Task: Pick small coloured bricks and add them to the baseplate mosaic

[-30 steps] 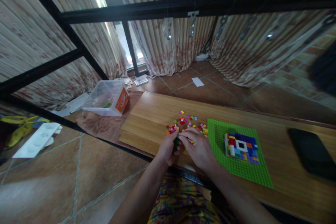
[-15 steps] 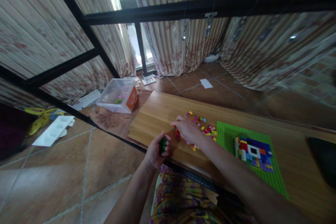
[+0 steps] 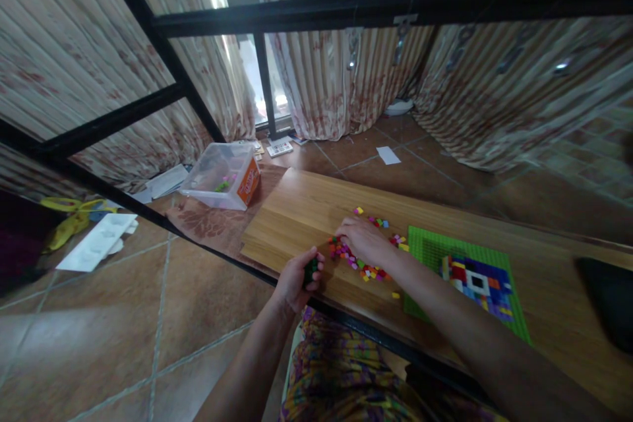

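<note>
Left hand [image 3: 297, 277] is curled around a dark green brick stack [image 3: 310, 271] at the table [image 3: 297, 211] edge, freeing the right hand [image 3: 363, 241], fingers loosely spread, palm down, on the loose bricks [image 3: 368, 270] beside the green baseplate [image 3: 430, 250].

— What do we have in our left hand [image 3: 297, 280]?

— A small stack of dark green plastic building bricks [image 3: 310, 271], gripped in our curled fingers right at the near edge of the wooden board. Only part of it shows between thumb and fingers; how many bricks it has we cannot tell.

— And under our right hand [image 3: 363, 242]?

— A loose scatter of tiny multicoloured plastic bricks [image 3: 368, 270], red, orange, yellow, pink, green and blue. They lie flat on the board, spread around our fingers, and our palm covers some. A few sit apart at the far side, and one yellow brick lies alone towards us.
</note>
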### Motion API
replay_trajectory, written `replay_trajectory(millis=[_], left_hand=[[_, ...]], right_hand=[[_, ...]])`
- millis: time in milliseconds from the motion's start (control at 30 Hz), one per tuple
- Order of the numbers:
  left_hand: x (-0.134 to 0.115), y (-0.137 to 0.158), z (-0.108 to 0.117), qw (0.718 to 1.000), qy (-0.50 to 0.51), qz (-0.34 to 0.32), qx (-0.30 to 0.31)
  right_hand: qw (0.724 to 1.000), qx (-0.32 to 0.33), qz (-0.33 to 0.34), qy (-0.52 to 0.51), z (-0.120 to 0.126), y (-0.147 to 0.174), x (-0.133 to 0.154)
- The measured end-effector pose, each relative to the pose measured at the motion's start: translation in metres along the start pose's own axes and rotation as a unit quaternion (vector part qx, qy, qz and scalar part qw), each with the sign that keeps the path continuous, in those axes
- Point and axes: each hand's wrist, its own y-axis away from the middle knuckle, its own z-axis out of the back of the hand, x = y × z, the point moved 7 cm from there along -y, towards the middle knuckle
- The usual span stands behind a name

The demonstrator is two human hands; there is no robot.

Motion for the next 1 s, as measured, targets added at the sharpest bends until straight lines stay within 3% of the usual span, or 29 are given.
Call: replay_trajectory(millis=[367,467,600,767,1000], left_hand=[[-0.002,-0.002,-0.002,0.997,-0.065,-0.036,-0.016],[-0.003,0.001,-0.010,0.994,-0.094,-0.051,-0.013],[0.001,0.005,-0.021,0.982,-0.173,-0.076,-0.008],[0.018,0.006,-0.032,0.971,-0.227,-0.077,0.024],[0.030,0.005,-0.048,0.983,-0.167,-0.029,0.077]], right_hand=[[0.998,-0.029,-0.053,0.021,0.003,0.001,0.007],[0.997,-0.044,-0.060,0.003,0.008,0.019,0.016],[0.987,-0.081,-0.079,-0.116,0.009,0.053,0.029],[0.928,-0.175,-0.135,-0.300,0.008,0.087,0.026],[0.824,-0.183,-0.161,-0.512,-0.013,0.101,0.006]])
